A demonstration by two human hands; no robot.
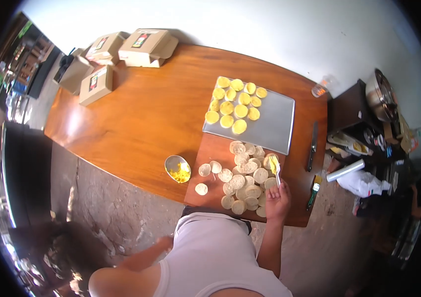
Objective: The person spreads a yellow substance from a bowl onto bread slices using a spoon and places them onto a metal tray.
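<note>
My right hand [278, 200] is closed around the handle of a white plastic fork [278, 177]. A yellow spread coats the fork's head, which overlaps the pale bread rounds [240, 183] piled on the reddish cutting board [195, 198]. Down by my waist, away from the tabletop, my left hand [163, 243] is blurred and its fingers do not show clearly. A metal bowl [169, 164] with more of the yellow spread stands left of the board. Beyond the pile, a metal tray [277, 116] carries several bread rounds topped in yellow [227, 108].
A knife [312, 148] and a green-handled brush [313, 193] lie right of the board. Cardboard boxes [146, 47] sit at the table's far left. Near the wall is a clear cup [322, 88]. A dark shelf with a metal pot [381, 96] stands at right.
</note>
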